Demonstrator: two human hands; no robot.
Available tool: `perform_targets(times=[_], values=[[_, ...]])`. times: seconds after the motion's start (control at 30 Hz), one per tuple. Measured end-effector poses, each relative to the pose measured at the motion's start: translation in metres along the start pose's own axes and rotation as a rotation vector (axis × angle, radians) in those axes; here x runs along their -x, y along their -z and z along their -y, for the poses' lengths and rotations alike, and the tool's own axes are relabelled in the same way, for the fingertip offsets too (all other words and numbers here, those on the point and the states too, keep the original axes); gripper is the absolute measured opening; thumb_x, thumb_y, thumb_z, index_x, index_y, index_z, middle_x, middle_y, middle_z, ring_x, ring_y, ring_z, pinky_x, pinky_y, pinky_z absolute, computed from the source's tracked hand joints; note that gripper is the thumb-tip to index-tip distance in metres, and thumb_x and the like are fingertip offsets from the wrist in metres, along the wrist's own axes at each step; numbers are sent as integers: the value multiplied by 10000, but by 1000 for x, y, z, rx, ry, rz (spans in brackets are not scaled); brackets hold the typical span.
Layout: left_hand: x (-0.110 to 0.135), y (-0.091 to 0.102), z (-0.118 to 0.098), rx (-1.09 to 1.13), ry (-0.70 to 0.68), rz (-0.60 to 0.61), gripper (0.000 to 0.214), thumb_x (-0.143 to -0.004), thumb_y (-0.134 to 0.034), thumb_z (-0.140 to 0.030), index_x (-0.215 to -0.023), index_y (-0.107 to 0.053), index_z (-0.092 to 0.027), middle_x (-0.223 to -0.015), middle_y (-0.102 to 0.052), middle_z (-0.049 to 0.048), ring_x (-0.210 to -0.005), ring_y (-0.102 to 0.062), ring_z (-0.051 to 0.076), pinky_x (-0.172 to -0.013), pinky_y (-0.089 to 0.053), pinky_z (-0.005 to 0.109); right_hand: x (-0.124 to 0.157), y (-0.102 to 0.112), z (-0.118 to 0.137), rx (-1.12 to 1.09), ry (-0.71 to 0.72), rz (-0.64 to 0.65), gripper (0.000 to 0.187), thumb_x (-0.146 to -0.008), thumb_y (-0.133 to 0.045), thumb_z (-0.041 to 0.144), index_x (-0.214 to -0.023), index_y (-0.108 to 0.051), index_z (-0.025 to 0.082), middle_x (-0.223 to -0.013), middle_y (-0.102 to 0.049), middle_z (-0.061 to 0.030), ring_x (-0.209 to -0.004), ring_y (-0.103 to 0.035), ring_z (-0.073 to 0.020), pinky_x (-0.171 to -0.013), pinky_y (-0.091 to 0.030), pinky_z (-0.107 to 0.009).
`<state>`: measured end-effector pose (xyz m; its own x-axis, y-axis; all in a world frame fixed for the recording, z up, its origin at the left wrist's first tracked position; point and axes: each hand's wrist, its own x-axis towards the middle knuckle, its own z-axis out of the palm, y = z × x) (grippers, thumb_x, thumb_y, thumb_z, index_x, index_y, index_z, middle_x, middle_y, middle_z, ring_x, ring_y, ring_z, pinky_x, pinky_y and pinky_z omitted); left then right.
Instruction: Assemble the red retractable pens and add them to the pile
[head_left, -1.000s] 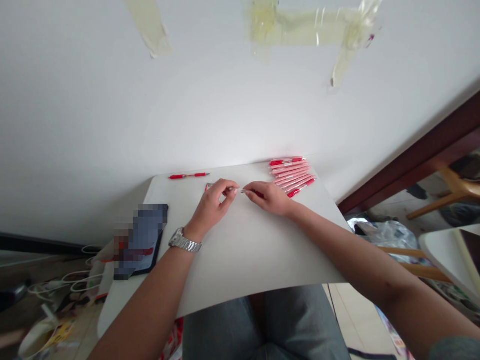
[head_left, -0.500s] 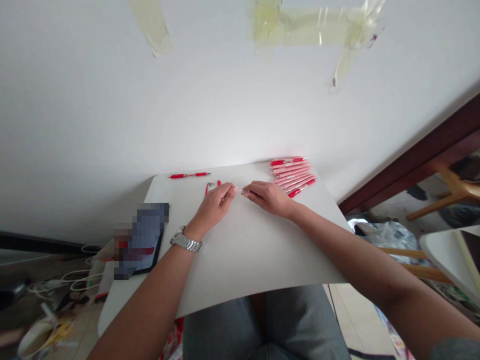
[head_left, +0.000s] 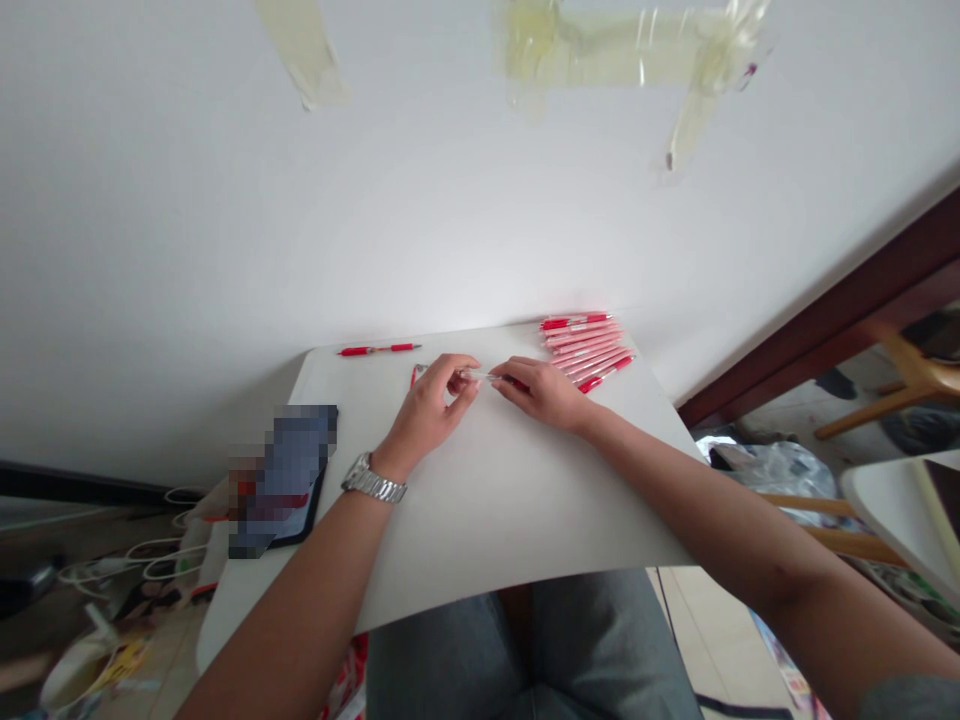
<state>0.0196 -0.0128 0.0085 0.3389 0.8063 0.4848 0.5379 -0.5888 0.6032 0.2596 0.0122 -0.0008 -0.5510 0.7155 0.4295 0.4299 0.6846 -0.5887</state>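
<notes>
Well, from my remote seat I see the left hand (head_left: 429,402) curled into a loose pinch and the right hand (head_left: 536,392) pinched tighter, both on a slim clear piece (head_left: 478,375) over the far middle of the white table (head_left: 525,500). With so little fingertip hold, I'd judge a slip or crooked push could drop or bend it. I can read no brand or writing on the pens (head_left: 589,350) at far right.
</notes>
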Motion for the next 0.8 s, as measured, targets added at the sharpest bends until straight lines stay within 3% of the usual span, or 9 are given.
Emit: perform_targets(times=[0.3, 0.67, 0.8], values=[[-1, 0, 2, -8, -13, -31, 167, -1094, -559, -378, -1127, -636, -234, -1076, -713, 29, -950, -671, 183, -917, -535, 331, 0, -1, 0, 3, 34, -33, 375, -1137, -478, 440, -1214, -745, 189, -1045, -746, -97, -849, -676, -185, -752, -477, -301], [0, 3, -2, -95, 114, -1, 348, -1113, -489, -468, -916, -639, -223, -833, -691, 7, -799, -641, 188, -768, -471, 312, -1, -2, -1, 55, 85, -46, 288, -1127, -517, 380, -1157, -733, 191, -989, -714, -81, -831, -649, -180, -731, -458, -291], [0, 2, 0, -64, 119, -13, 332, -1107, -508, -473, -945, -659, -226, -894, -724, 23, -819, -668, 190, -772, -508, 316, -1, -2, -2, 51, 78, -40, 292, -1129, -507, 383, -1149, -727, 192, -994, -714, -84, -814, -639, -176, -722, -451, -288]])
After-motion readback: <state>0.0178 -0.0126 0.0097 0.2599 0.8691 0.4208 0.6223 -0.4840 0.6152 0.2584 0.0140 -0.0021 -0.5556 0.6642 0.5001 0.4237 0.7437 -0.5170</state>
